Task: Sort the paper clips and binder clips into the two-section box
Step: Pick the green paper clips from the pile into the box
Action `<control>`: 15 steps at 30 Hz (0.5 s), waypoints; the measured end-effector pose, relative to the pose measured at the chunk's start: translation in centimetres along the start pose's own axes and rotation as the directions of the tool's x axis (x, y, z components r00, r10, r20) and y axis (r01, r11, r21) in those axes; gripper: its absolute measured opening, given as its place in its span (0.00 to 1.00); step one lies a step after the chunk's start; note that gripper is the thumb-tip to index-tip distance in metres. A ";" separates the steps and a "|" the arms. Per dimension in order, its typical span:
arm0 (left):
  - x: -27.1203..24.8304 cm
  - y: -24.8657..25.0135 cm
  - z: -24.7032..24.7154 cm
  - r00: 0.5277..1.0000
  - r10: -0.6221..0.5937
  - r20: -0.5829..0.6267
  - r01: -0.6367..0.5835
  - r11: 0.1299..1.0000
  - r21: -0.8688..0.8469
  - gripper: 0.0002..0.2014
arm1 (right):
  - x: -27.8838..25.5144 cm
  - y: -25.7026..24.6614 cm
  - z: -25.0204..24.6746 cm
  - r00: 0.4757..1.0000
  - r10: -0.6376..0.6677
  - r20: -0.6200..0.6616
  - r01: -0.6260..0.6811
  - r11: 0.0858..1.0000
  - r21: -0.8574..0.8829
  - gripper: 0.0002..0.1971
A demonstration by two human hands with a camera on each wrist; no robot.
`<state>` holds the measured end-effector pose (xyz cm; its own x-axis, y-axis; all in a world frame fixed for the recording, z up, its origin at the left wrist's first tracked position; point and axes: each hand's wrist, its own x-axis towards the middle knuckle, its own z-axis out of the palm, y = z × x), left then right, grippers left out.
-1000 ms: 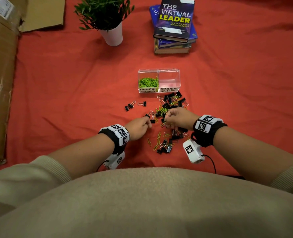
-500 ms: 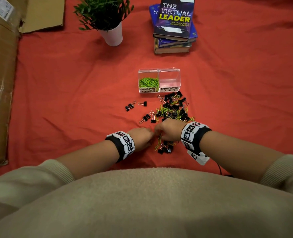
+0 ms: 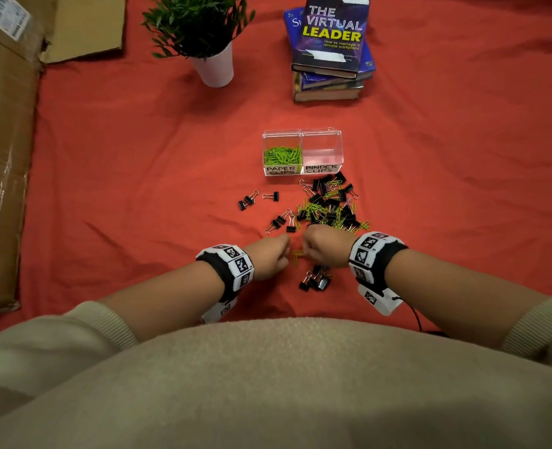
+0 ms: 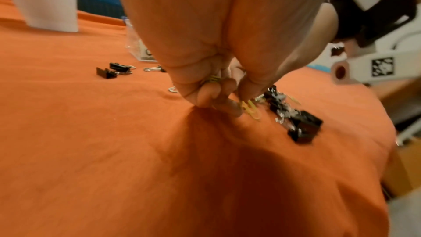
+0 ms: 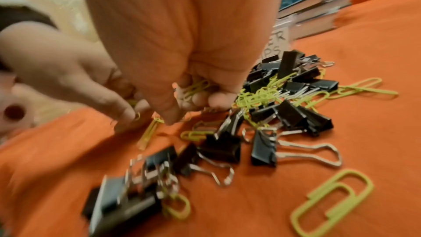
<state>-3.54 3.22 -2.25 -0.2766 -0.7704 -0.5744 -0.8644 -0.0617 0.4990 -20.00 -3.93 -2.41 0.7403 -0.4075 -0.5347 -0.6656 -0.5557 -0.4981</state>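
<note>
**Green clips in both my fists, the binder side of the box bare**

The clear two-section box [image 3: 302,152] sits on the red cloth [image 3: 138,163] near its middle, labels facing me. Its left section, marked PAPER CLIPS, holds a heap of green paper clips [image 3: 282,155]; the right section, marked BINDER CLIPS, shows only its clear floor.

Just in front of the box, on my side, lies the mixed pile [image 3: 329,205] of black binder clips tangled with green paper clips, the far end of it touching the box's front wall. A few stray binder clips [image 3: 248,200] lie apart to the left of the pile, and a small cluster of binder clips [image 3: 315,280] sits nearest to me, below my right hand.

My left hand [image 3: 273,256] is curled tight, fingertips down on the cloth, with green paper clips gripped inside the curl, as the left wrist view shows. My right hand [image 3: 328,247] is also curled, with several green paper clips bunched in its palm, and its thumb reaches down to the cloth. The two hands are close, knuckles almost meeting, with a loose paper clip [image 3: 298,254] on the cloth between them.

Toward the cloth's far edge stand a potted plant [image 3: 200,30] in a white pot and a stack of books [image 3: 331,53]. A cardboard box [image 3: 2,157] lies along the left edge
</note>
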 end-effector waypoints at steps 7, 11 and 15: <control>1.0 0.2 -1.3 0.992 -0.106 -0.064 0.093 0.981 -0.173 0.12 | -0.7 1.5 -3.4 0.980 0.199 -0.028 -0.166 0.880 0.445 0.03; 1.6 1.0 -1.1 0.991 -0.096 -0.093 0.079 0.982 -0.170 0.11 | -1.3 2.3 -4.3 0.979 0.202 -0.033 -0.099 0.608 0.788 0.06; 2.2 2.8 0.1 0.995 0.009 -0.098 -0.007 1.000 0.013 0.11 | -1.8 3.3 -4.5 0.988 0.154 -0.016 -0.042 0.368 0.929 0.19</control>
<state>-6.63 1.43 -2.22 -0.2418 -0.8292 -0.5039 -0.8678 -0.0475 0.4946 -23.11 -8.23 0.01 0.6301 -0.5002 -0.5939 -0.3639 0.4855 -0.7949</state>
